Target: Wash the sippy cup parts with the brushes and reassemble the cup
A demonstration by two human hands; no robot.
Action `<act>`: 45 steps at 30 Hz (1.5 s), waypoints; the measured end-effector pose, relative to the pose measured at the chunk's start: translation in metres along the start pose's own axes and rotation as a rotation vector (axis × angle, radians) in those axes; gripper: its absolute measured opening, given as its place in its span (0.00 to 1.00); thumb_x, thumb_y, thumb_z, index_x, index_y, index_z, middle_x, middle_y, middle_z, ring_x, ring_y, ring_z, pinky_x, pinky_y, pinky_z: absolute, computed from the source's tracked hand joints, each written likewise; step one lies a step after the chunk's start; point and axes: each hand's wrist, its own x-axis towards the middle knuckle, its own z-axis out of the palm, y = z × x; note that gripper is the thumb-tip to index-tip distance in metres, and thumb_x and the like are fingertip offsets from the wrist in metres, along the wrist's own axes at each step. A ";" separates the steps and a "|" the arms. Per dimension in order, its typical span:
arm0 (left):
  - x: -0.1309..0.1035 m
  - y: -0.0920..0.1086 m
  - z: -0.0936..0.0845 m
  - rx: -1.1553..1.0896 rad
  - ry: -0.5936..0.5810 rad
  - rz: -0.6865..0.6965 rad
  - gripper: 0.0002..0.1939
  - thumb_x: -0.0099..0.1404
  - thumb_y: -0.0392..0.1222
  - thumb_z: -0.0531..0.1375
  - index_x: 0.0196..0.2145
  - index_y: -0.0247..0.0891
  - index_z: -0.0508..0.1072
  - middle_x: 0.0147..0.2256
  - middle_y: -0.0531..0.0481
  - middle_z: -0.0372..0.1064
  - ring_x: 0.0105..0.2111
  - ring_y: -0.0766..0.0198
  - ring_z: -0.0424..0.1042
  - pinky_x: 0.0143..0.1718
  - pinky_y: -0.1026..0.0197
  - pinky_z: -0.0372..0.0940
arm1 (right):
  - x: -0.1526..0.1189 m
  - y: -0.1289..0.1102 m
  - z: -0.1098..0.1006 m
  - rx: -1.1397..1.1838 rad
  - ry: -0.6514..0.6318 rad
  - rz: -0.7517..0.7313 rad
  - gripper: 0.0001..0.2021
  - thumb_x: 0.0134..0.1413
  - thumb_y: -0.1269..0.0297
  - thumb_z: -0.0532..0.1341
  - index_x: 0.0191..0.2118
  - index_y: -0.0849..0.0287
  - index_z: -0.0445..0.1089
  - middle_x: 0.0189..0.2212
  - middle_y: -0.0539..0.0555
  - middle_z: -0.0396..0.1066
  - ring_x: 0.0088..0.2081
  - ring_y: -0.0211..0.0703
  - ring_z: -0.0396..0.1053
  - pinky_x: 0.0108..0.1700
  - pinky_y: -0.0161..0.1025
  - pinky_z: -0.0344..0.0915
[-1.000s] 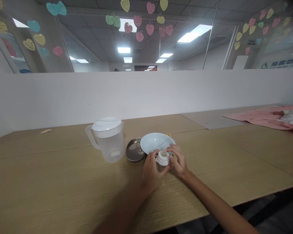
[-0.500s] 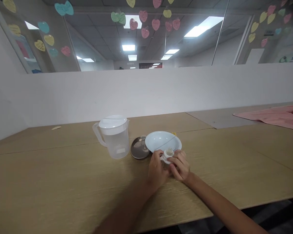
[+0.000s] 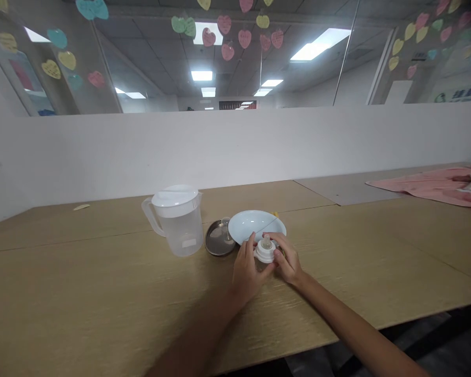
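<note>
In the head view, a baby bottle (image 3: 265, 254) stands upright between my hands, with a white collar and a clear nipple on top. My left hand (image 3: 245, 270) is curved round its left side, thumb in front. My right hand (image 3: 288, 262) grips the collar from the right, thumb at the near side and fingers behind. The bottle's lower body is mostly hidden by my fingers. Just behind the bottle is a white bowl (image 3: 243, 222), with a thin stick-like thing across it.
A lidded clear plastic pitcher (image 3: 182, 230) stands to the left, handle outward. Between pitcher and bowl lies a round metal tray (image 3: 215, 245) holding a small clear piece. Far right, a pink cloth (image 3: 427, 186) lies on the table (image 3: 113, 293). A white wall (image 3: 220, 152) rises behind.
My right hand's fingers have shifted from the front of the collar to its far side, thumb nearer. My left fingers are raised and straighter. The whole view has moved slightly.
</note>
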 end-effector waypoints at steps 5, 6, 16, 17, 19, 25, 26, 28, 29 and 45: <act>0.000 -0.001 0.001 -0.001 -0.011 0.009 0.38 0.59 0.47 0.60 0.61 0.37 0.47 0.49 0.40 0.62 0.48 0.54 0.65 0.48 0.49 0.63 | -0.002 0.000 0.000 0.066 -0.052 -0.021 0.22 0.61 0.58 0.49 0.59 0.57 0.57 0.51 0.60 0.66 0.51 0.52 0.64 0.52 0.52 0.60; 0.000 -0.001 0.000 0.000 -0.012 0.007 0.39 0.59 0.47 0.61 0.61 0.37 0.47 0.49 0.40 0.62 0.48 0.53 0.65 0.48 0.49 0.63 | -0.002 -0.001 0.000 0.063 -0.047 -0.010 0.23 0.61 0.58 0.49 0.60 0.57 0.56 0.51 0.60 0.67 0.51 0.53 0.64 0.52 0.52 0.60; -0.001 -0.001 0.000 -0.020 -0.014 0.022 0.36 0.59 0.47 0.60 0.61 0.37 0.49 0.48 0.40 0.63 0.48 0.54 0.65 0.49 0.49 0.63 | 0.004 -0.007 -0.001 -0.073 -0.058 0.040 0.26 0.57 0.55 0.51 0.60 0.58 0.56 0.43 0.60 0.66 0.45 0.53 0.63 0.47 0.53 0.61; 0.000 -0.001 0.000 -0.026 -0.013 0.018 0.37 0.59 0.46 0.60 0.61 0.37 0.48 0.48 0.41 0.63 0.48 0.54 0.65 0.49 0.49 0.63 | 0.005 -0.006 -0.001 -0.065 -0.083 0.044 0.26 0.58 0.54 0.51 0.60 0.58 0.57 0.43 0.59 0.66 0.45 0.53 0.63 0.48 0.53 0.60; 0.000 -0.003 0.000 -0.051 -0.006 0.010 0.39 0.57 0.46 0.61 0.61 0.38 0.47 0.49 0.40 0.63 0.49 0.54 0.65 0.49 0.49 0.63 | 0.005 -0.003 -0.001 -0.033 -0.123 0.044 0.25 0.58 0.54 0.50 0.58 0.58 0.59 0.43 0.59 0.67 0.46 0.54 0.63 0.49 0.53 0.60; 0.002 -0.004 -0.003 -0.200 -0.039 -0.098 0.41 0.54 0.45 0.65 0.61 0.37 0.50 0.50 0.40 0.64 0.48 0.54 0.67 0.50 0.51 0.62 | 0.007 -0.006 -0.001 -0.024 -0.126 0.033 0.16 0.57 0.56 0.53 0.47 0.58 0.65 0.41 0.58 0.67 0.47 0.52 0.63 0.51 0.51 0.59; 0.002 -0.003 -0.003 -0.205 -0.035 -0.116 0.40 0.54 0.44 0.64 0.60 0.36 0.52 0.49 0.41 0.65 0.47 0.55 0.67 0.50 0.51 0.62 | 0.007 -0.007 0.000 -0.042 -0.110 0.044 0.14 0.57 0.56 0.54 0.45 0.58 0.64 0.40 0.58 0.67 0.45 0.51 0.64 0.49 0.50 0.60; 0.002 0.000 -0.004 -0.190 -0.008 -0.131 0.38 0.54 0.43 0.64 0.59 0.35 0.54 0.47 0.41 0.66 0.45 0.56 0.68 0.49 0.52 0.63 | 0.006 -0.009 0.003 -0.078 -0.058 0.086 0.13 0.54 0.56 0.57 0.42 0.58 0.63 0.38 0.57 0.66 0.42 0.49 0.64 0.45 0.47 0.62; 0.002 0.001 -0.004 -0.177 0.007 -0.132 0.37 0.54 0.42 0.63 0.59 0.36 0.54 0.46 0.42 0.66 0.45 0.57 0.68 0.48 0.52 0.63 | 0.005 -0.009 0.004 -0.090 -0.029 0.116 0.13 0.52 0.56 0.59 0.41 0.57 0.62 0.37 0.56 0.65 0.41 0.48 0.64 0.44 0.46 0.62; 0.005 0.000 -0.009 -0.033 -0.013 -0.076 0.38 0.50 0.39 0.64 0.57 0.38 0.55 0.44 0.45 0.66 0.44 0.56 0.67 0.46 0.53 0.63 | 0.001 -0.008 0.009 -0.166 0.050 0.148 0.16 0.49 0.53 0.62 0.40 0.57 0.63 0.36 0.55 0.68 0.39 0.48 0.65 0.42 0.46 0.62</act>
